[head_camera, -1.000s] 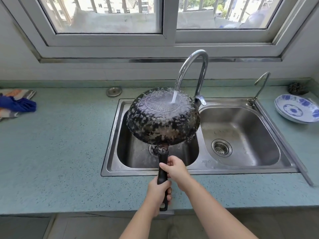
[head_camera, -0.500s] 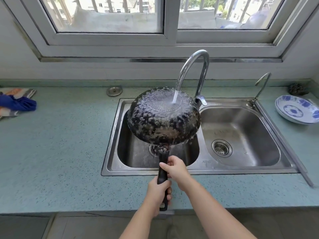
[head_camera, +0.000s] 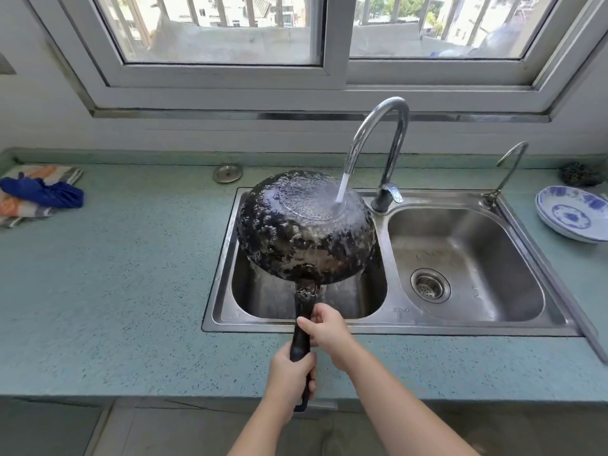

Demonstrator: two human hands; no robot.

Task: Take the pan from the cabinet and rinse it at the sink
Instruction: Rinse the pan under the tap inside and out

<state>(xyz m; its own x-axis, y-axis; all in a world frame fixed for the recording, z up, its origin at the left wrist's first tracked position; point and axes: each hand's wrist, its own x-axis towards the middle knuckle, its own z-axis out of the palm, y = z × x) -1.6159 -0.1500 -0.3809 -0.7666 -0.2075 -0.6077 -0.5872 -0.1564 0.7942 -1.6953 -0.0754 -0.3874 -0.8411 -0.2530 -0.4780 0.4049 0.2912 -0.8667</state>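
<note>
A black pan (head_camera: 306, 228) with a blotchy, worn underside hangs bottom up over the left basin of the steel sink (head_camera: 223, 281). Water runs from the curved tap (head_camera: 381, 126) onto the upper right of the pan's bottom and spreads over it. Both hands grip the long black handle (head_camera: 301, 334): my left hand (head_camera: 289, 380) low near its end, my right hand (head_camera: 325, 330) higher, closer to the pan. The pan's inside is hidden.
The right basin (head_camera: 460, 258) holds only its drain strainer. A blue-and-white plate (head_camera: 572, 213) and a dark scrubber (head_camera: 580, 174) sit at the right. A small second tap (head_camera: 510, 166), a round metal plug (head_camera: 227, 173) and a blue cloth on a striped towel (head_camera: 42, 192) are on the counter.
The pan has shifted slightly left under the stream, so water now lands nearer its right edge. Both hands keep the same grip on the handle.
</note>
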